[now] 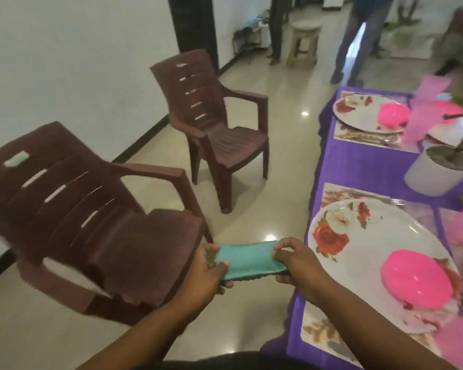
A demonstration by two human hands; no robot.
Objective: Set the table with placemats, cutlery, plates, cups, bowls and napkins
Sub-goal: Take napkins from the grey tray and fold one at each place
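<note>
Bare forearms, no sleeves; dark top, prob.

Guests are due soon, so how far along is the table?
Done: two places each have a placemat, a flowered plate and a pink bowl; a fork shows by the near one. In hand: both hands grip a folded teal napkin beside the table. Left: placing it. No cups visible.

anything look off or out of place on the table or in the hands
Nothing stands out. Both hands, left and right, hold a folded teal napkin off the table; each floral plate carries a pink bowl, upright and unspilled.
</note>
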